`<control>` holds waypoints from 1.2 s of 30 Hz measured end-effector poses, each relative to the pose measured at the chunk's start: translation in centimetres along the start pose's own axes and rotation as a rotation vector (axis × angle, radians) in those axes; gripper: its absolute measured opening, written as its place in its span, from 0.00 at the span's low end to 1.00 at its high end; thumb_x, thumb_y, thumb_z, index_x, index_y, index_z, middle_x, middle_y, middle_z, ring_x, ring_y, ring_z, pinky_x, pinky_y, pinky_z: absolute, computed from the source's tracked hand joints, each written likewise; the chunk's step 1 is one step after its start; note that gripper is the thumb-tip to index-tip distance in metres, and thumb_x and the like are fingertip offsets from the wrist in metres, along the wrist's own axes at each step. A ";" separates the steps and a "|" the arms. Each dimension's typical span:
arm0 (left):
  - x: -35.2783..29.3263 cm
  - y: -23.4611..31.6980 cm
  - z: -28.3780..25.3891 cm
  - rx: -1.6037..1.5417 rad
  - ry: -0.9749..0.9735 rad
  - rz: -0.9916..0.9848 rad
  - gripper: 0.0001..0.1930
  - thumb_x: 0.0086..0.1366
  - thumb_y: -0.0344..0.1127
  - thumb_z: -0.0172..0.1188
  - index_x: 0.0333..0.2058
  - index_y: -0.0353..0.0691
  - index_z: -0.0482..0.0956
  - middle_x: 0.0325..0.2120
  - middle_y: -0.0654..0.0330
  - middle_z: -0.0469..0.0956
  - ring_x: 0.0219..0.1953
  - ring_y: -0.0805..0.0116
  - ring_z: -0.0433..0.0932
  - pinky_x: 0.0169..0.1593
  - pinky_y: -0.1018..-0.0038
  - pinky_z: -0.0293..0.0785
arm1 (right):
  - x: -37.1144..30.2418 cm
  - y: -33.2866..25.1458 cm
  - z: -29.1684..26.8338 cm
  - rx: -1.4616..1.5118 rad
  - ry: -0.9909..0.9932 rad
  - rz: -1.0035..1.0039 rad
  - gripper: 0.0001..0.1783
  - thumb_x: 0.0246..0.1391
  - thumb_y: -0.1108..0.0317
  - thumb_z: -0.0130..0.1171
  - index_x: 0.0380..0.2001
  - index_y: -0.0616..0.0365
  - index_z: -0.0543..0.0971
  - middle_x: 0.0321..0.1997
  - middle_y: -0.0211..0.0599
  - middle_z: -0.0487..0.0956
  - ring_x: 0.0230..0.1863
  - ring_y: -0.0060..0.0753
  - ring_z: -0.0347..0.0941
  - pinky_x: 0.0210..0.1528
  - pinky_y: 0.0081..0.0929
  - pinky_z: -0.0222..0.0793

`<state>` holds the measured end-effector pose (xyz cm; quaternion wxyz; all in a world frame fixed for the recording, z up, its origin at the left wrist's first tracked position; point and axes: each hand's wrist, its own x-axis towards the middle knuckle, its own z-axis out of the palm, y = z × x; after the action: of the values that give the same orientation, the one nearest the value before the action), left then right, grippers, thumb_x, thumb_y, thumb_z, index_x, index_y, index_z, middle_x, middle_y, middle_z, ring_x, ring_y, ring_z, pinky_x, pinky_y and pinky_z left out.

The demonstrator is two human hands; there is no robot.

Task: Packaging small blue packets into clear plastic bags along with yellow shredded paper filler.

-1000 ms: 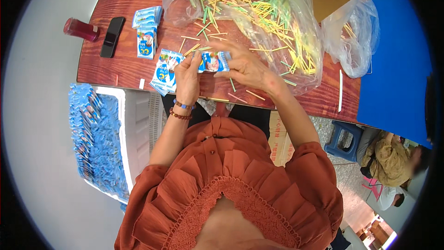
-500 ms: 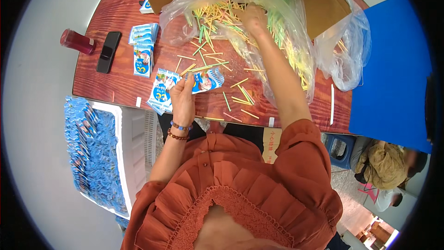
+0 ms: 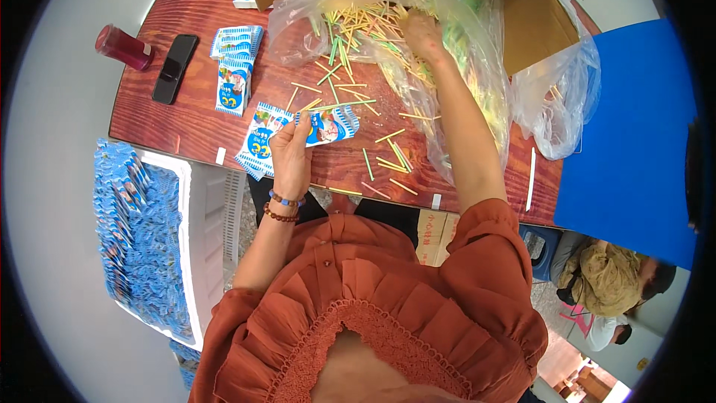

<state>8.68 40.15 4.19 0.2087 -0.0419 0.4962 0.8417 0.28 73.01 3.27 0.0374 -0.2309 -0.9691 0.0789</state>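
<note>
On tabletop [image 3: 175,125] | left grip [image 3: 291,153] pinches lettered blue-white packet [image 3: 333,126] | right grip [image 3: 423,34] among sticks [image 3: 363,21], hold unclear

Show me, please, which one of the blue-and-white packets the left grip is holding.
The packet reaching rightward from the left grip, its near end pinched; the other visible packets are all farther left.
</note>
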 end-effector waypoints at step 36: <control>0.0 -1.1 2.5 -0.183 -0.120 0.022 0.10 0.69 0.38 0.55 0.35 0.38 0.79 0.33 0.66 0.80 0.35 0.80 0.77 0.41 0.78 0.74 | -16.9 -8.4 -7.1 2.019 0.190 -0.227 0.15 0.67 0.64 0.43 0.45 0.68 0.68 0.45 0.54 0.78 0.58 0.47 0.69 0.66 0.44 0.53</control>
<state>9.43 42.74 4.48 0.2241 -0.0048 0.4041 0.8868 12.44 58.91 11.06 0.2986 -0.0035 -0.4594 0.8365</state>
